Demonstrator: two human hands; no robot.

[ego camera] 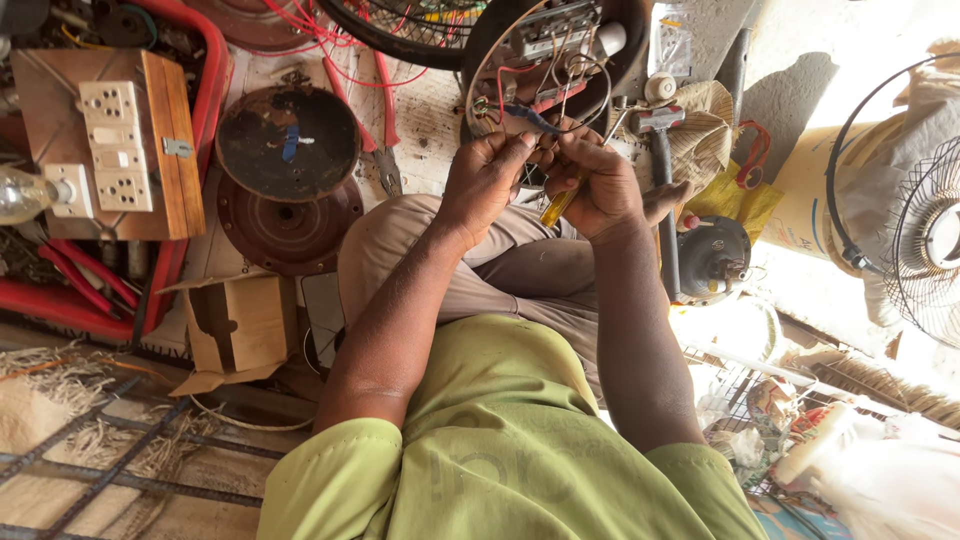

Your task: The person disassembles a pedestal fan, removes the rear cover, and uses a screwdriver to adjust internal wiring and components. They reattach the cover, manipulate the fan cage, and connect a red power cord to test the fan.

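Far left: clear bulb [18, 194] beside a wooden board w/ white sockets & switches [112, 145], sitting in a red crate [205, 110]; below that, an open cardboard box [240, 325] on the floor. Next over, two round rusty motor covers [288, 145], one overlapping the other, w/ red-handled pliers [380, 120] just beside them. Centre: left hand [485, 180] pinched shut on thin wires [545, 120] coming off a motor winding unit [550, 50]; fingertips meet the right hand's. Right hand [598, 185] clenched round a yellow-handled screwdriver [558, 205], handle poking out below the fist, tip end hidden among fingers & wires. Both hands held above the person's knees, touching each other. Right of them: hammer [662, 170] lying upright-ish, a dark round motor [712, 258], yellow bag [745, 200]. Far right: fan w/ wire guard [925, 240], part out of frame
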